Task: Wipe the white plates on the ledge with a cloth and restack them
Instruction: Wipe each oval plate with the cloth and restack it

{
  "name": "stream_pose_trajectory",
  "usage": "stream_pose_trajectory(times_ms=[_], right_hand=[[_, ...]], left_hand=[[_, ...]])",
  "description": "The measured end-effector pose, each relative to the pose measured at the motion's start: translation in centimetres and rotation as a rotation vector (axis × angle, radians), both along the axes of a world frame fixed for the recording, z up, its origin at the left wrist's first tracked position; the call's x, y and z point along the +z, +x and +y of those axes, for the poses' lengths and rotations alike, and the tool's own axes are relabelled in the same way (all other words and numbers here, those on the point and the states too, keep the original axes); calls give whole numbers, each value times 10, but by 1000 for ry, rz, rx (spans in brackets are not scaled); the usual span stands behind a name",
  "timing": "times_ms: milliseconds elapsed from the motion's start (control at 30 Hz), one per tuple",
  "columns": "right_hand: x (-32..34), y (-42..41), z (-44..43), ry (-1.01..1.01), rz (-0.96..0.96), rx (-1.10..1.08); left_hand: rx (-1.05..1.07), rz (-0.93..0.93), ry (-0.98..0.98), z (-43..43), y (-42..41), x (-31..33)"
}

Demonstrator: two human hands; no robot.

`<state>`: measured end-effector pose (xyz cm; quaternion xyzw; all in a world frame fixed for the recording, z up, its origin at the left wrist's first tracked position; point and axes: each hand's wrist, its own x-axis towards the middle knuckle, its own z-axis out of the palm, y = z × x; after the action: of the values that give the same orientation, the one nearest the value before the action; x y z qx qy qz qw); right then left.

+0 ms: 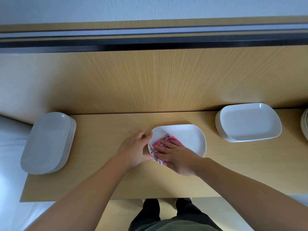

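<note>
A single white plate (186,137) lies flat on the wooden ledge (108,177), in the middle. A pink patterned cloth (168,139) is spread on the plate's left part. My right hand (176,155) presses flat on the cloth with straight fingers. My left hand (135,149) holds the plate's left rim, with its fingers curled over the edge. One stack of white plates (48,140) sits at the left end of the ledge. Another stack of white plates (248,122) sits to the right.
A wood-grain wall panel (158,80) rises behind the ledge. Part of a third pile of plates (305,125) shows at the far right edge. White bedding (10,147) lies to the left. My legs stand below the ledge's front edge.
</note>
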<state>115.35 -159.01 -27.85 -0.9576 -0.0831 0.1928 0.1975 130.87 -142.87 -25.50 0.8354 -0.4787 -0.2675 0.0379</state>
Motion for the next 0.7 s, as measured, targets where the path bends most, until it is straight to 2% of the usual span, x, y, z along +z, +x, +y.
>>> stream_pose_trajectory(times_ms=[333, 500, 700], right_hand=[[2, -46, -27, 40, -39, -21], [11, -63, -48, 17, -192, 8], [23, -61, -77, -63, -276, 45]], left_hand=[[52, 11, 64, -1, 0, 7], [53, 15, 66, -2, 1, 9], [-2, 9, 74, -2, 1, 10]])
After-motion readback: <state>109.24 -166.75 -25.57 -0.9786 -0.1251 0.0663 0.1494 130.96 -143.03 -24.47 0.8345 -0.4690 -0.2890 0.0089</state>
